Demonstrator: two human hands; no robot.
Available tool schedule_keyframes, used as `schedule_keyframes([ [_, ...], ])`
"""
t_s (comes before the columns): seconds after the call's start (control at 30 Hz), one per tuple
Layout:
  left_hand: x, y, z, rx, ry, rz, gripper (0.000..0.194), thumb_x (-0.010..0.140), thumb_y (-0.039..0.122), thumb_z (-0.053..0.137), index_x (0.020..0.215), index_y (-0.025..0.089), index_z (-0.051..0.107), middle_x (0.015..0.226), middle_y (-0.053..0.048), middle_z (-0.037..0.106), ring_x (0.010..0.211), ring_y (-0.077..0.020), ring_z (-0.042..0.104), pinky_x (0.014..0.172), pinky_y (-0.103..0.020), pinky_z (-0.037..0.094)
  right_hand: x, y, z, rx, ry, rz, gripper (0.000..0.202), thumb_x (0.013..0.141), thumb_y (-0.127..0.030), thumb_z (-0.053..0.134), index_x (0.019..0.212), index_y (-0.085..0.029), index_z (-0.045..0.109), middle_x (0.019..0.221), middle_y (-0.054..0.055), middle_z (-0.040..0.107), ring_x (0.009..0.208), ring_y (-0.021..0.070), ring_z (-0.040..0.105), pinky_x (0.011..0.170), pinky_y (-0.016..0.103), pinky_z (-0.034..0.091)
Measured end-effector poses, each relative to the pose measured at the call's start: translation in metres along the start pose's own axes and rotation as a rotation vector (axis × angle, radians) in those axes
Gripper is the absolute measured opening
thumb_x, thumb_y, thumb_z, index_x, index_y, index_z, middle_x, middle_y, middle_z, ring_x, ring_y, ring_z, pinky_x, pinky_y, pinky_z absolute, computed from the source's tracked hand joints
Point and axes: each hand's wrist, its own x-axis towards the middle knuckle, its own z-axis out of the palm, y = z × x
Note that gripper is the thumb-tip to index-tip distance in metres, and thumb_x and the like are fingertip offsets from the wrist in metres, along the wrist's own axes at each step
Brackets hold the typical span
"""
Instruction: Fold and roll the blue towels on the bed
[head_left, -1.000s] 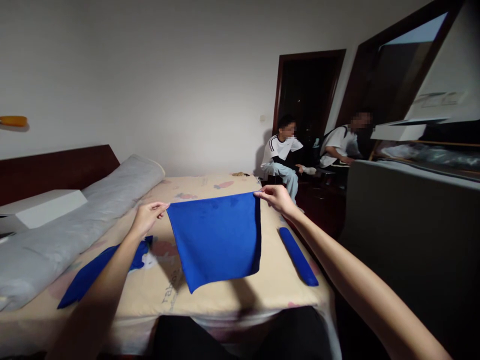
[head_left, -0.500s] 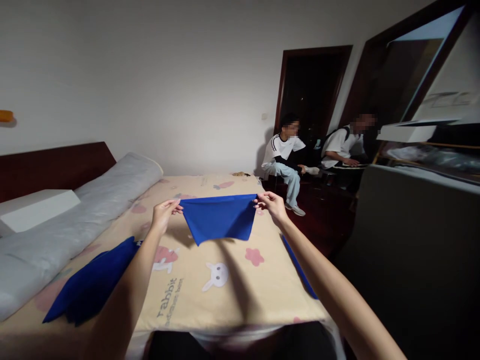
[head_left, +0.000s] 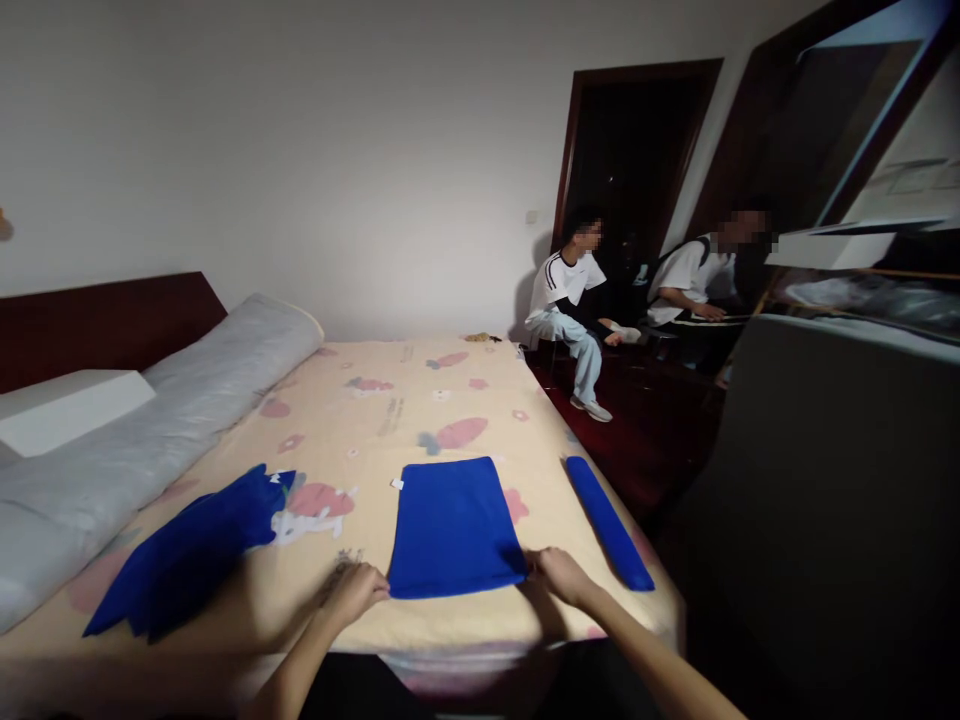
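A blue cloth (head_left: 456, 525) with a small white tag lies flat on the patterned bed sheet (head_left: 375, 420) in front of me. My left hand (head_left: 361, 592) pinches its near left corner. At the near right corner my right hand (head_left: 559, 575) is closed on the cloth's edge. A crumpled heap of blue cloths (head_left: 195, 550) rests on the bed to the left. Along the bed's right edge lies a long, narrow blue roll (head_left: 609, 522), probably of the same fabric, to the right of my right hand.
A grey rolled bedding bundle (head_left: 172, 385) with a white box (head_left: 75, 410) beside it lines the left side, before a dark headboard (head_left: 112, 320). Two people (head_left: 574, 300) sit beyond the bed at the right. A grey panel (head_left: 840, 480) stands on the right.
The cloth has gone from hanging stretched in the air between my hands to lying flat on the bed. Both hands have come down and nearer to me, still at its corners.
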Motion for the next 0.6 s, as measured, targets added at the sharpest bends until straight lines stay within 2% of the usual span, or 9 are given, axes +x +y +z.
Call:
schedule_keyframes([
  [0.1, 0.002, -0.015, 0.013, 0.165, -0.096, 0.034, 0.020, 0.063, 0.028, 0.063, 0.043, 0.025, 0.061, 0.054, -0.002, 0.067, 0.062, -0.0221, 0.064, 0.069, -0.032, 0.040, -0.011, 0.021, 0.005, -0.105, -0.017, -0.015, 0.016, 0.053, -0.016, 0.069, 0.046, -0.026, 0.059, 0.045, 0.000, 0.052, 0.042, 0.0165, 0.047, 0.053, 0.036, 0.031],
  [0.27, 0.003, -0.026, 0.021, 0.353, -0.201, 0.050, 0.020, 0.071, 0.031, 0.059, 0.057, 0.027, 0.071, 0.071, -0.006, 0.075, 0.080, -0.0252, 0.068, 0.076, -0.033, 0.042, -0.008, 0.045, 0.003, -0.232, -0.044, -0.016, 0.020, 0.056, -0.020, 0.068, 0.044, -0.029, 0.055, 0.045, -0.002, 0.052, 0.043, 0.0176, 0.048, 0.055, 0.035, 0.033],
  [0.4, 0.001, -0.028, 0.023, 0.436, -0.233, 0.057, 0.024, 0.077, 0.037, 0.055, 0.065, 0.028, 0.074, 0.074, -0.006, 0.075, 0.083, -0.0252, 0.069, 0.080, -0.034, 0.044, -0.008, 0.051, 0.005, -0.377, -0.122, -0.006, 0.019, 0.059, -0.021, 0.069, 0.046, -0.027, 0.057, 0.050, 0.002, 0.060, 0.051, 0.0216, 0.056, 0.059, 0.034, 0.039],
  [0.6, -0.002, -0.020, 0.019, 0.518, -0.225, 0.064, 0.029, 0.080, 0.046, 0.056, 0.074, 0.025, 0.075, 0.075, -0.006, 0.075, 0.084, -0.0240, 0.069, 0.083, -0.033, 0.046, -0.005, 0.048, 0.015, -0.672, -0.326, -0.007, 0.017, 0.070, -0.026, 0.065, 0.055, -0.021, 0.063, 0.069, 0.009, 0.072, 0.068, 0.0263, 0.067, 0.074, 0.036, 0.047],
])
